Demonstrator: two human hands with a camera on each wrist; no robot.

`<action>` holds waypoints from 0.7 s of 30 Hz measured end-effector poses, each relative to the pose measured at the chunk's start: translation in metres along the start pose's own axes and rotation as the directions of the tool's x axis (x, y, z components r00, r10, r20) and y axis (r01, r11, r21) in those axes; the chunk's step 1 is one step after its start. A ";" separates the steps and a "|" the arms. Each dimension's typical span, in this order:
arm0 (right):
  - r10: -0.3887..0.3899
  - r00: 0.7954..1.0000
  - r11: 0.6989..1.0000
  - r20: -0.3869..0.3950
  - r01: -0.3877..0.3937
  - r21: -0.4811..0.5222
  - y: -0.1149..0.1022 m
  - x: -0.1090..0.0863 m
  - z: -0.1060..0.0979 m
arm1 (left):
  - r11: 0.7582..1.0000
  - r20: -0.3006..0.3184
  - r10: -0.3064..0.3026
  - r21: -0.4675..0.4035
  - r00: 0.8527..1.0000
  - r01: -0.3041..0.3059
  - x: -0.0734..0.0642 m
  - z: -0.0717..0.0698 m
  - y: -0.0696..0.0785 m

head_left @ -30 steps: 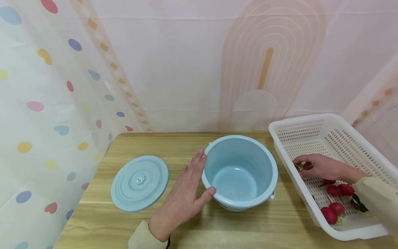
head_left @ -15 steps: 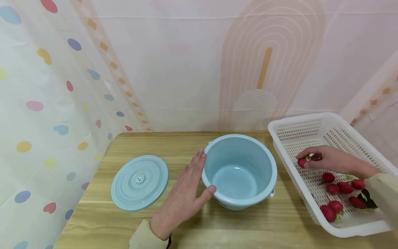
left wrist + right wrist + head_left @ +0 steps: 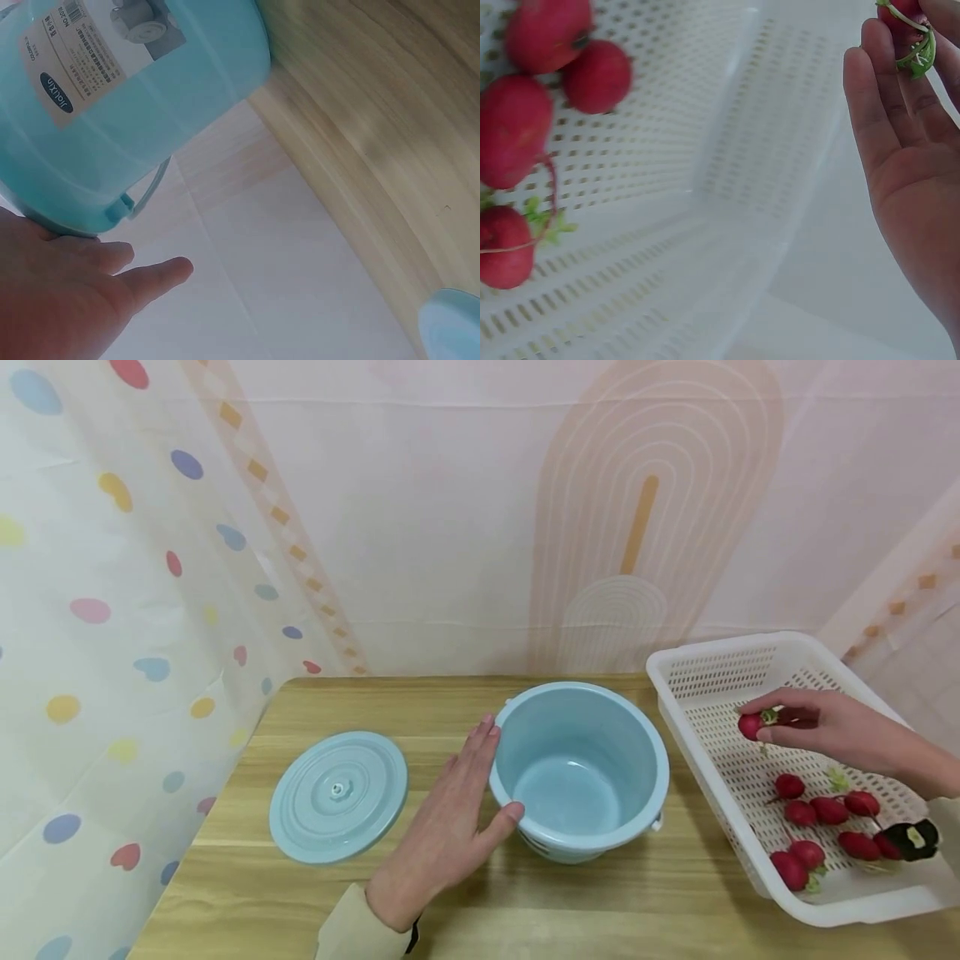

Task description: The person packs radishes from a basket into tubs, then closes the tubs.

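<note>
My right hand [image 3: 832,727] pinches a radish [image 3: 750,726] between thumb and fingertips, over the far part of the white slotted basket [image 3: 678,727]. Green stem stubs on that radish [image 3: 900,15] show in the right wrist view. Several other red radishes [image 3: 828,811] lie on the basket floor below the hand. My left hand [image 3: 446,835] rests with straight fingers and spread thumb against the left rim of a light blue bucket [image 3: 573,802]. Nothing is inside the bucket. In the left wrist view, a printed label [image 3: 71,64] shows on the bucket's side.
A round blue lid [image 3: 307,802] lies on the wooden table [image 3: 225,893] to the left of the left hand. The basket stands right of the bucket, a narrow strip of table between them. A patterned cloth [image 3: 450,527] hangs behind the table.
My right hand has lifted the radish off the basket's left side and moved it right and toward the back. More of the radishes beneath now show. The left hand stays at the bucket.
</note>
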State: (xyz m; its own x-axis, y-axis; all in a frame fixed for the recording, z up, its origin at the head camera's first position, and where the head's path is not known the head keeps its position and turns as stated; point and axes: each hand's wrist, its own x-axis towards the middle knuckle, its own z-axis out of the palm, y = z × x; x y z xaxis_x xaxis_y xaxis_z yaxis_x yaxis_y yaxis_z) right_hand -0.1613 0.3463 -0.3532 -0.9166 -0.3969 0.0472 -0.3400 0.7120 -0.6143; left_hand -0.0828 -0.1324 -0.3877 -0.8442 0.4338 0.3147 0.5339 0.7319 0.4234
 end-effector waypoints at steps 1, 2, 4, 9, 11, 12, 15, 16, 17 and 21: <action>-0.006 1.000 1.000 -0.014 0.006 0.015 -0.001 -0.001 -0.002 | 1.000 0.000 0.001 -0.002 1.000 -0.001 0.000 0.000 0.000; -0.013 1.000 1.000 -0.029 0.013 0.023 -0.003 -0.002 -0.004 | 1.000 -0.001 0.002 -0.004 1.000 -0.002 0.001 0.001 0.000; -0.024 0.998 0.998 -0.055 0.026 0.050 -0.007 -0.005 -0.008 | 1.000 -0.004 0.009 -0.007 1.000 -0.009 0.002 0.002 0.000; 0.003 0.993 0.999 -0.116 0.001 0.038 -0.020 -0.013 -0.017 | 1.000 -0.016 0.031 -0.007 0.999 -0.031 0.005 0.004 0.001; 0.021 0.990 1.000 -0.139 -0.018 0.021 -0.025 -0.016 -0.020 | 0.999 -0.017 0.033 -0.007 0.999 -0.033 0.005 0.005 0.002; 0.020 0.989 1.000 -0.149 -0.017 0.021 -0.028 -0.017 -0.021 | 0.999 -0.017 0.033 -0.007 0.999 -0.033 0.006 0.005 0.002; -0.004 0.984 0.999 -0.176 0.012 0.043 -0.036 -0.018 -0.023 | 1.000 -0.017 0.026 -0.014 1.000 -0.027 0.006 0.005 0.002; -0.010 0.983 0.998 -0.183 0.020 0.052 -0.039 -0.019 -0.023 | 1.000 -0.016 0.024 -0.017 1.000 -0.024 0.006 0.005 0.002; -0.018 0.982 0.998 -0.188 0.029 0.061 -0.042 -0.019 -0.023 | 1.000 -0.018 0.024 -0.018 1.000 -0.024 0.007 0.005 0.002; -0.019 0.977 0.995 -0.214 0.039 0.088 -0.053 -0.021 -0.022 | 0.999 -0.023 0.027 -0.019 0.999 -0.027 0.007 0.005 0.003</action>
State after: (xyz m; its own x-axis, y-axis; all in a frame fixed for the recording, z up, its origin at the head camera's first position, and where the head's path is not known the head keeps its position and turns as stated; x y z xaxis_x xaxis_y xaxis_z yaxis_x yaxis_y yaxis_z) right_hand -0.1283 0.3293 -0.3044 -0.9338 -0.2775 0.2259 -0.3552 0.6424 -0.6791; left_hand -0.0876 -0.1244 -0.3890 -0.8285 0.4407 0.3455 0.5573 0.7099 0.4307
